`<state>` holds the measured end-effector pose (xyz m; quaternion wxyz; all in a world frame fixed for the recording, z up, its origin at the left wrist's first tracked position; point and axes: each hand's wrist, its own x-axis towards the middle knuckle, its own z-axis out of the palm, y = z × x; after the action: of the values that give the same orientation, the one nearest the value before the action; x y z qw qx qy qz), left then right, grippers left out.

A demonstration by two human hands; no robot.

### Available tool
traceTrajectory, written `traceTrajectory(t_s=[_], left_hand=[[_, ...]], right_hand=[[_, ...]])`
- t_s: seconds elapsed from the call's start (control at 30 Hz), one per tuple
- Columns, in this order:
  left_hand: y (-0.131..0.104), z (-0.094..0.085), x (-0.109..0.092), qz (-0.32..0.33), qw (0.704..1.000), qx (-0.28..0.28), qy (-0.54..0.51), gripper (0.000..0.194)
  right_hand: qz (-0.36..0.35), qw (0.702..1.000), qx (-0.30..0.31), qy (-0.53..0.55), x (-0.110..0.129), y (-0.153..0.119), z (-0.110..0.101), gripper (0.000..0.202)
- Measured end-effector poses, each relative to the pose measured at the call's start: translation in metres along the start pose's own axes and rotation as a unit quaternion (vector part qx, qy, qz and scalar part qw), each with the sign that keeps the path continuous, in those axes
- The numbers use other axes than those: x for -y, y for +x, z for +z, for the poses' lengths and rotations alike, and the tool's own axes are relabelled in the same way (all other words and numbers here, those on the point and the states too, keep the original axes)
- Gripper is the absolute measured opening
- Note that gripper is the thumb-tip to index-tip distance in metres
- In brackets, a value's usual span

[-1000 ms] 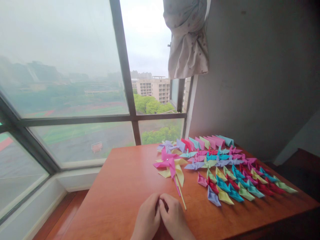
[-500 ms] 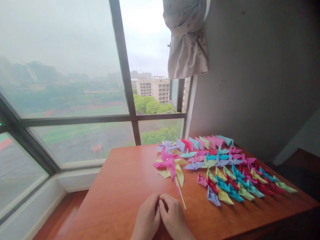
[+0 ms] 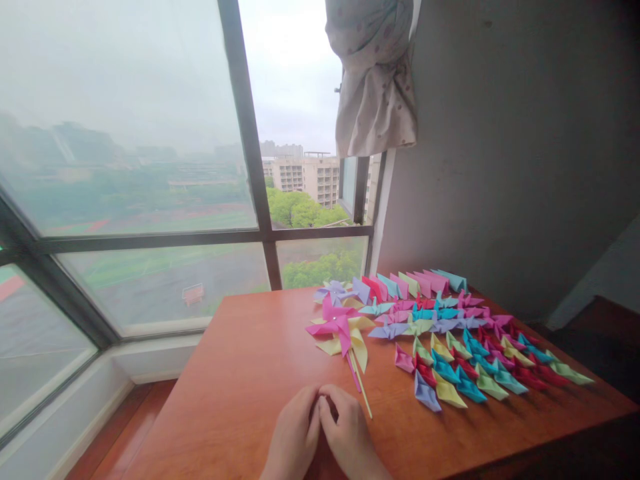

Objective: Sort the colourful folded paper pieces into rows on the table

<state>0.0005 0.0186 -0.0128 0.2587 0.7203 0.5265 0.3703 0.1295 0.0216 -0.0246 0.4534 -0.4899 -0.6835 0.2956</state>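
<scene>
My left hand (image 3: 296, 427) and my right hand (image 3: 346, 427) rest together at the near edge of the wooden table (image 3: 240, 373). Both are closed, knuckles up, with their fingertips and thumbs meeting in the middle. The fingers curl underneath, partly hidden, and no object shows in either hand. Just beyond them lie paper pinwheels on sticks: a pink pinwheel (image 3: 336, 326), a yellow pinwheel (image 3: 361, 340) and a purple pinwheel (image 3: 334, 291). The stick ends (image 3: 369, 408) point toward my right hand without touching it.
Rows of folded paper boats (image 3: 469, 387), paper cranes (image 3: 445, 324) and upright paper planes (image 3: 400, 285) cover the table's right side. A window (image 3: 150, 267) stands behind and to the left, with a knotted curtain (image 3: 376, 87). The grey wall (image 3: 500, 167) is at the right.
</scene>
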Motion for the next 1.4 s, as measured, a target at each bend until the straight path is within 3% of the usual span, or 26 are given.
traceTrajectory(t_s=[0.53,0.87,1.13,1.4], left_hand=[[0.003,-0.002,0.004,-0.025,0.999,-0.006,-0.038,0.025],[0.001,0.003,0.007,0.042,0.998,-0.025,0.026,0.023],[0.002,0.004,0.009,0.056,0.996,-0.007,0.066,0.027],[-0.001,0.001,0.008,0.013,1.000,-0.024,-0.013,0.025]], right_hand=[[0.000,1.000,0.021,-0.003,0.001,0.000,0.000,0.028],[0.024,0.999,-0.007,0.043,0.003,0.002,-0.003,0.028],[0.042,0.999,0.000,0.026,0.002,0.001,-0.003,0.029],[0.059,0.997,-0.018,0.043,0.001,0.001,0.000,0.021]])
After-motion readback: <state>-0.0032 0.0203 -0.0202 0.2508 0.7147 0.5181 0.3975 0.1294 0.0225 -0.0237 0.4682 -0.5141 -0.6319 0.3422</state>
